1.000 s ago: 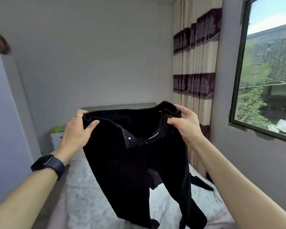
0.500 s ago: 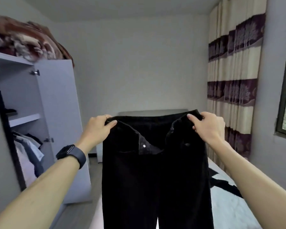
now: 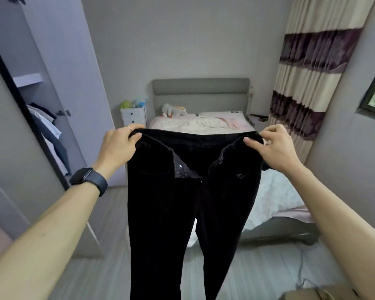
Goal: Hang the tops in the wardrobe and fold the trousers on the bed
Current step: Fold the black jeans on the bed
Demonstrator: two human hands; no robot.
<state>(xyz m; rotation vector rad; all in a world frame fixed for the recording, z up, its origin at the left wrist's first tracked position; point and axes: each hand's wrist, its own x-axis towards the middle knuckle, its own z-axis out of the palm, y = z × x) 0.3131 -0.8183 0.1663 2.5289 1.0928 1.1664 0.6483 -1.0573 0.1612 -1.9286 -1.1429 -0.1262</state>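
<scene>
Black trousers (image 3: 167,213) hang full length in front of me, fly unbuttoned, legs dropping below the frame's bottom edge. My left hand (image 3: 117,147) grips the waistband's left corner; a dark watch sits on that wrist. My right hand (image 3: 273,146) pinches the waistband's right corner. The waistband is stretched flat between them at chest height, over the foot of the bed (image 3: 275,198). The wardrobe (image 3: 30,109) stands open at the left, with hung tops (image 3: 50,135) inside.
A grey headboard (image 3: 200,89) and pale bedding with a soft toy lie beyond the trousers. A white bedside drawer unit (image 3: 133,115) stands left of the bed. Striped curtains (image 3: 307,83) and a window are at the right. Grey floor lies below.
The view has dropped from the wall down to the bed and floor. The trousers have straightened out and now hang flat, waistband pulled wider between both hands.
</scene>
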